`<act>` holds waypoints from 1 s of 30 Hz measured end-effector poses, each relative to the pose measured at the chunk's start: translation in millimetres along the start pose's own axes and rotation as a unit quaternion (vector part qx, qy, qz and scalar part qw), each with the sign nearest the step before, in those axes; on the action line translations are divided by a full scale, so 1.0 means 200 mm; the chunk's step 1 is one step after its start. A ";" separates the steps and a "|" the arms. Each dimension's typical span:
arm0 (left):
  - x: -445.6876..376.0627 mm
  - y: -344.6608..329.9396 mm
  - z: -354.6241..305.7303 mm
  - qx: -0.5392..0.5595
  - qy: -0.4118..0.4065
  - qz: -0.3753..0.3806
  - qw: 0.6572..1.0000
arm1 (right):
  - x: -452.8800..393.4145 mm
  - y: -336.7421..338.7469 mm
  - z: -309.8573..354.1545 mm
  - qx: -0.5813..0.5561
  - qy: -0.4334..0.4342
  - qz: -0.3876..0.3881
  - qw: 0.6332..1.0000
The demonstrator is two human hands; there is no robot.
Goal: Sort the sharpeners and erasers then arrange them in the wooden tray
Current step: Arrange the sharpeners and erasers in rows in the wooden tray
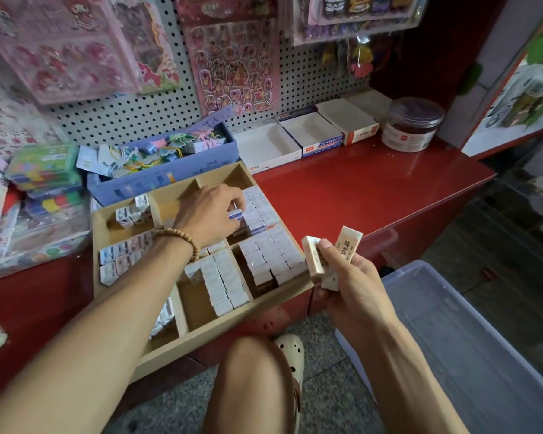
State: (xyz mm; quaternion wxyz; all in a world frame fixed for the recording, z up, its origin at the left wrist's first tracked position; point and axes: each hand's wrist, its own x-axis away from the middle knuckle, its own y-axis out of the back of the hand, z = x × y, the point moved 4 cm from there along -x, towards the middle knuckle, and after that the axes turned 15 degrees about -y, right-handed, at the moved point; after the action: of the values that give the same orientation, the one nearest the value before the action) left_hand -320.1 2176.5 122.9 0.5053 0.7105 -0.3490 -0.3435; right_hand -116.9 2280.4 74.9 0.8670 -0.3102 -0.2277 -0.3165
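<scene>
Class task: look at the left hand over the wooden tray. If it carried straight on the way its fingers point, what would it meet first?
The left hand points rightward and down into the tray; it would most likely meet the packed erasers first, though depth is uncertain.

open red desk to the right, crowded tray and clutter to the left

the bare red desk right of the wooden tray gives free passage, bounded at the back by open white boxes and a lidded jar. the tray's right compartments are packed with erasers; its back middle compartment shows bare wood. the left hand and forearm lie across the tray. a purple box and a pile of stationery packs block the left side, sticker sheets overhang the back.
</scene>
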 end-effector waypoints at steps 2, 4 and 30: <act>0.00 -0.02 0.00 -0.004 -0.004 0.000 1.000 | 0.00 -0.01 -0.01 0.003 -0.004 0.006 1.000; 0.00 -0.03 0.01 -0.016 -0.007 -0.001 1.000 | 0.01 -0.02 -0.01 -0.001 -0.015 0.020 1.000; 0.46 0.45 0.10 0.289 0.041 -0.051 0.955 | 0.13 -0.50 -0.03 0.157 0.059 0.089 0.982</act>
State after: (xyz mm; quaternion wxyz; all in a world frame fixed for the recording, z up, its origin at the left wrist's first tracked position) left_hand -301.8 2067.5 192.1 0.2738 0.8566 -0.3759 -0.2237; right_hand -166.8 2204.2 125.4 0.9416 -0.1705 -0.1942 -0.2159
